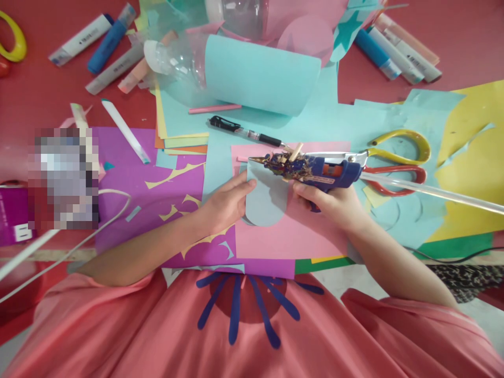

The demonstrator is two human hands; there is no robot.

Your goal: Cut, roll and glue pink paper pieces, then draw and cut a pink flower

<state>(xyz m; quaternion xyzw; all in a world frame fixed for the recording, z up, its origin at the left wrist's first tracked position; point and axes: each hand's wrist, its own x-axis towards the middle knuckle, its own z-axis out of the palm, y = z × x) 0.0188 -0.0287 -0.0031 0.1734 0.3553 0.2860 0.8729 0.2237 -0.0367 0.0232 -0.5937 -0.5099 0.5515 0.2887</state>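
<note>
On a red table [47, 100] crowded with craft paper, work is under way near the front edge. Sheets lie overlapped: purple paper [129, 194] with yellow offcuts on the left, light blue sheets [331, 115] across the middle, yellow paper [468, 157] at right, and a pink sheet [291, 236] at centre. Behind these lies a clear plastic bottle [177, 65] on its side, wrapped in a roll of light blue paper [260, 76]. Marker pens lie in two groups, top left [106, 39] and top right [397, 50]. A black pen [246, 131] lies between the bottle and the pink sheet. Scissors [397, 157] with yellow and red handles lie just behind the right hand. A white cord [71, 247] runs off at left.

The piece being worked is a grey-blue paper cutout [265, 202], straight-sided with a rounded lower end, lying flat on the pink sheet.

Left hand [226, 202]: fingers loosely curled, fingertips pressing the left edge of the cutout, holding it down; nothing is clasped.

Right hand [336, 202]: closed around the handle of a blue glue gun [315, 170], held level with the nozzle pointing left above the cutout's top edge. The gun body is crusted with paper scraps. A clear glue stick [433, 191] projects from its rear toward the right. Whether the nozzle touches the paper cannot be told.
</note>
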